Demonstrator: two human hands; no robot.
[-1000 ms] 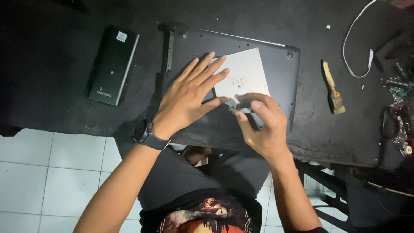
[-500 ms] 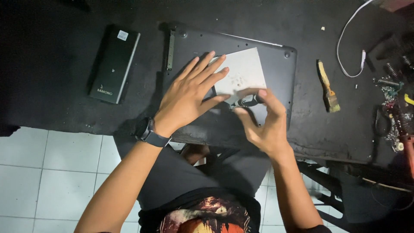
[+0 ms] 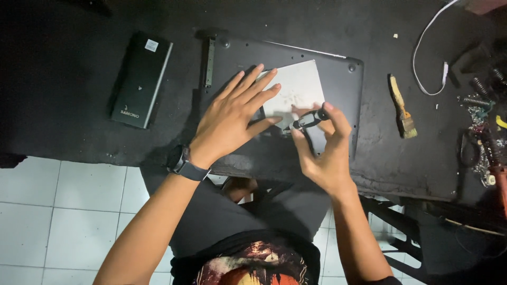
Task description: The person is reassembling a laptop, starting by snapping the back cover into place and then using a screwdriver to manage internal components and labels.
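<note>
**Laptop flipped belly-up on the bench, screwdriver pinched in the right hand**

Looking straight down at a dark worktable (image 3: 79, 58). Upside-down dark laptop (image 3: 338, 79) lying in the middle, near the front edge, with a pale grey sheet (image 3: 298, 84) resting on its bottom cover.

Left hand (image 3: 232, 121) pressed flat on the laptop, fingers spread wide and pointing up and to the right, fingertips overlapping the left edge of the grey sheet. Not gripping anything, just laid open on the case. Dark watch (image 3: 182, 161) strapped on that wrist.

Right hand (image 3: 325, 153) just beside it, fingers and thumb closed around a small black screwdriver (image 3: 306, 121). Tool held nearly level, tilted a little, right over the lower edge of the sheet. Can't tell whether the tip is actually touching the cover, too small and partly hidden by the fingers.

Around it:
- black rectangular box (image 3: 141, 79) off to the left, well apart from the laptop
- small paintbrush (image 3: 402, 108) with a wooden handle to the right of the laptop
- white cable (image 3: 422, 53) looping at the upper right
- jumble of springs and metal bits (image 3: 483, 132) at the far right edge
- white tiled floor (image 3: 58, 211) below the table edge
</note>
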